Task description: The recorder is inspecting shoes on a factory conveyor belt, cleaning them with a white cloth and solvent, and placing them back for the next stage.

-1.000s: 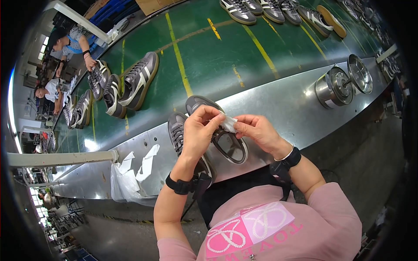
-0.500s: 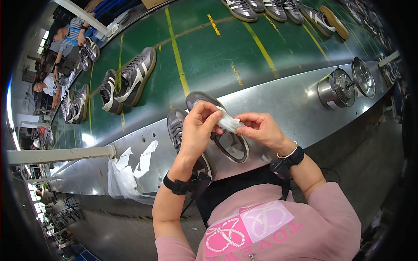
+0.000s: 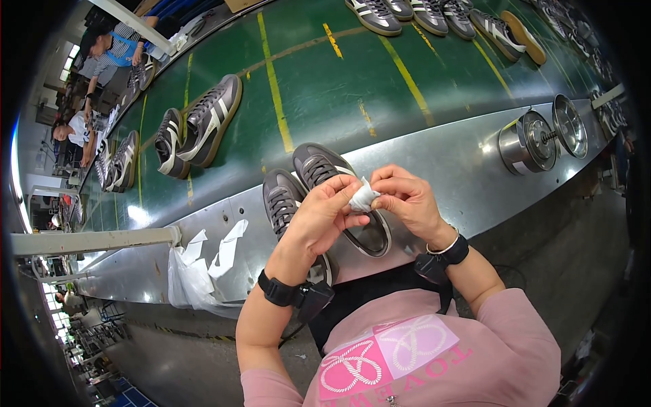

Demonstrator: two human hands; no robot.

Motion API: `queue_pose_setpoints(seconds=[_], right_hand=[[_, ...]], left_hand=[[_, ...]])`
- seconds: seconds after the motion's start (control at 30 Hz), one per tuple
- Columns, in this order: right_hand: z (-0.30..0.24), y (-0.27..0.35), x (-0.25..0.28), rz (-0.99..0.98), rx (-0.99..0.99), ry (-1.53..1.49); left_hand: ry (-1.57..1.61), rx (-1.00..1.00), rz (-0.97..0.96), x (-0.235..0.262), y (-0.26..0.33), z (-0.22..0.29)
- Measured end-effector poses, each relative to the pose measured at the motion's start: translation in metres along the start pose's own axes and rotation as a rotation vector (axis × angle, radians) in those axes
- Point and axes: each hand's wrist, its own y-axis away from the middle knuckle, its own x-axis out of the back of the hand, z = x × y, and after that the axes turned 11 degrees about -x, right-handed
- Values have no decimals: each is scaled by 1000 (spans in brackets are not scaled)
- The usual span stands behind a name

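Both my hands meet over a pair of grey sneakers on the metal edge of the conveyor. My left hand (image 3: 325, 217) and my right hand (image 3: 407, 200) together pinch a small crumpled white paper (image 3: 363, 197) between their fingertips. Under them lie the left sneaker (image 3: 281, 200) and the right sneaker (image 3: 319, 166), laces up, partly hidden by my hands. The right sneaker's opening (image 3: 369, 237) shows below my right hand. Each wrist wears a black band.
A green conveyor belt (image 3: 305, 81) carries more grey sneakers (image 3: 203, 125) at the left and several (image 3: 420, 13) at the far end. Metal rollers (image 3: 536, 139) stand at the right. A white plastic bag (image 3: 196, 271) hangs at the left edge. Other people (image 3: 102, 47) work at the far left.
The sneakers on the belt have drifted left. My hands have stayed over the pair, working the white paper into a tighter wad between the fingertips.
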Motion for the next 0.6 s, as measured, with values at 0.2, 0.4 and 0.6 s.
queue_pose_setpoints(seconds=[0.2, 0.4, 0.6], right_hand=[[-6, -1, 3, 26, 126, 178], [1, -3, 2, 110, 17, 49], [-6, 2, -5, -32, -268, -273]], left_hand=[[35, 31, -102, -1, 4, 3], [-111, -216, 28, -1, -1, -11], [-418, -572, 150, -9, 7, -20]])
